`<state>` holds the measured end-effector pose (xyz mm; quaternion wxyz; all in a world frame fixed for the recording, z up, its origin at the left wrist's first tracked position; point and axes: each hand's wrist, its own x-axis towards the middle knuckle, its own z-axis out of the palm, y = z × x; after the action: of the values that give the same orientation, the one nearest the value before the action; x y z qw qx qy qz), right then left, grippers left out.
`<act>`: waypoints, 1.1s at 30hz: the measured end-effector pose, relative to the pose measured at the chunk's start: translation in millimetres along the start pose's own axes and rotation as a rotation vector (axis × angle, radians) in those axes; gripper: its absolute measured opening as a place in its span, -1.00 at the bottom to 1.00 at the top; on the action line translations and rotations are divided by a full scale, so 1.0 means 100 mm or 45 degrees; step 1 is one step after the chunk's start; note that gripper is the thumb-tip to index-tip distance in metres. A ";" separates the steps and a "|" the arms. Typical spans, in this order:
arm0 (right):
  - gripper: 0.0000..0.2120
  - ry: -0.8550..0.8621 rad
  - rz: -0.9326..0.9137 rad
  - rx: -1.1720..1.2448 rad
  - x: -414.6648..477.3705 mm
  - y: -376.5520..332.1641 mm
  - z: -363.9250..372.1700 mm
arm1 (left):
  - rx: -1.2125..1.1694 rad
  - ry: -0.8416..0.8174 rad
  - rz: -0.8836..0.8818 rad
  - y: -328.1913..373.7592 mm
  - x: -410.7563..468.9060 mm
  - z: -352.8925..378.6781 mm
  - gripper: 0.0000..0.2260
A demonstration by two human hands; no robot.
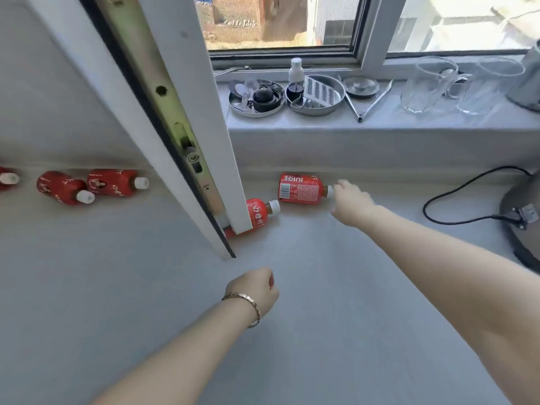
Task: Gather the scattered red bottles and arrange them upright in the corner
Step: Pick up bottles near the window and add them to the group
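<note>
The right hand's (352, 204) fingers (340, 185) touch the white cap of a red bottle (301, 190) lying on its side against the sill wall; whether they pinch it, I cannot tell. The left hand (255, 290) hangs curled into a loose fist above the desk (292, 331). Another red bottle (260, 214) lies half behind the open window frame (187, 112), and more lie left of it (117, 182). On the sill, two metal dishes (257, 97) hold small parts, beside empty glass jugs (429, 83).

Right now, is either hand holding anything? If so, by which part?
The right hand has its fingers at the white cap of the lying red bottle; whether they have closed on it cannot be told. The left hand is a closed fist, nothing visibly held.
</note>
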<state>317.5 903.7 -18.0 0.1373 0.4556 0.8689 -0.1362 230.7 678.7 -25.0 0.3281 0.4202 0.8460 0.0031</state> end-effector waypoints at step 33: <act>-0.80 0.271 -0.354 0.036 -0.29 0.74 0.01 | 0.571 0.658 -0.353 0.34 1.29 -0.25 -0.56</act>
<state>394.5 921.9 -16.5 0.0178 0.3447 0.9312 -0.1169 184.9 799.3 -67.5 0.0006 0.3485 0.9295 -0.1210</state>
